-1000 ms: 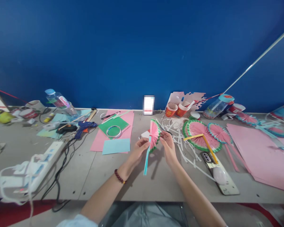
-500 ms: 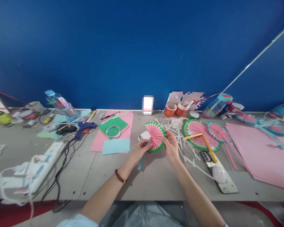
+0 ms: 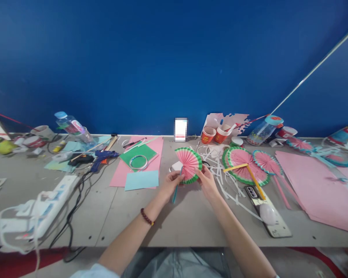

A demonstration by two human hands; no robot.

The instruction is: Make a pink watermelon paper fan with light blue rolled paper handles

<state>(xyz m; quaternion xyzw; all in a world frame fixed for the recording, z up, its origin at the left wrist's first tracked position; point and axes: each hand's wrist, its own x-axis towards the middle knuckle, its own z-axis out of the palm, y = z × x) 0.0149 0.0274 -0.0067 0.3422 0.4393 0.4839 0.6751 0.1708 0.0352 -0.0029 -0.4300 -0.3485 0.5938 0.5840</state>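
Note:
A pleated paper fan (image 3: 189, 164), pink with a green rim, is spread out between my hands above the table. My left hand (image 3: 171, 184) pinches it near its centre, where a thin blue stick (image 3: 175, 194) points down. At the lower right rim, the fingers of my right hand (image 3: 205, 178) are closed on the green edge. A white rounded object (image 3: 176, 166) lies behind the fan, partly hidden.
Pink, green and light blue paper (image 3: 141, 180) lies left, beside a blue glue gun (image 3: 104, 158) and a power strip (image 3: 56, 204). On the right are paper strips (image 3: 220, 173), a finished watermelon fan (image 3: 240, 160), a phone (image 3: 274, 220) and pink sheets (image 3: 313, 189). Red paper cups (image 3: 208, 135) stand behind.
The fan has tilted and shifted slightly left and up. My right hand has moved slightly down along its rim, and the blue stick now hangs more upright.

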